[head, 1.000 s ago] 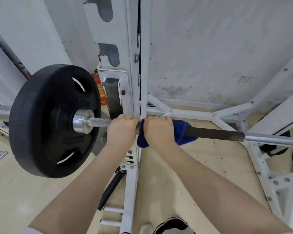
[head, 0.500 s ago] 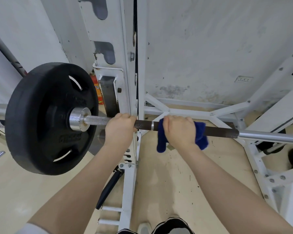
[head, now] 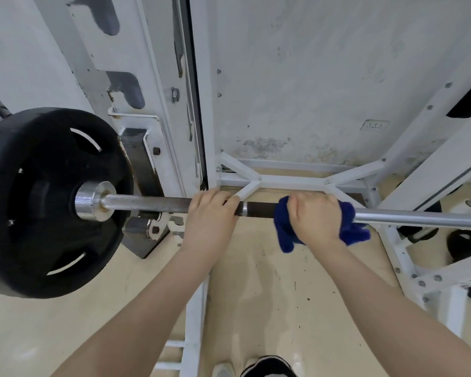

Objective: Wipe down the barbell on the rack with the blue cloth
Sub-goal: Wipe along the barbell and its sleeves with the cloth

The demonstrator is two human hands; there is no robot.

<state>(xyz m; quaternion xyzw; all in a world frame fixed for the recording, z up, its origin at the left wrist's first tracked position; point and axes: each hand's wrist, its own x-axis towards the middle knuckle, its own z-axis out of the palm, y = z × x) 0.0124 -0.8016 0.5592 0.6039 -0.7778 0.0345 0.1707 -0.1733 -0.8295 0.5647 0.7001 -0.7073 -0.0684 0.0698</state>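
Where the barbell lies: the barbell (head: pixel 147 203) is laid level across the white rack (head: pixel 158 112), running from the left edge of the view to the right edge, and is carried at about the height of the person's hands.
Shaft: a bright steel stretch is seen near the collar, a dark knurled stretch (head: pixel 259 209) between the two hands, and bright steel again to the right of the cloth.
Weight plate: a black weight plate (head: pixel 38 202) is mounted on the left end of the bar, held against a shiny collar (head: pixel 91 200).
Left hand: the left hand (head: pixel 210 213) is wrapped over the bare bar from above, fingers curled round it, just beside the rack upright.
Right hand: the right hand (head: pixel 314 217) is clenched round the blue cloth (head: pixel 284 229), which is pressed against the bar.
Cloth: the cloth is folded round the shaft at the right end of the dark knurling, with loose ends hanging below the bar on both sides of the hand.
Gap between hands: the two hands are kept near each other but apart, with a short length of dark bar exposed between them.
Floor: a pale floor (head: pixel 269 295) is seen below, with a black shoe (head: pixel 269 367) at the bottom edge.
Wall: a scuffed white wall (head: pixel 324 77) is seen behind the rack.
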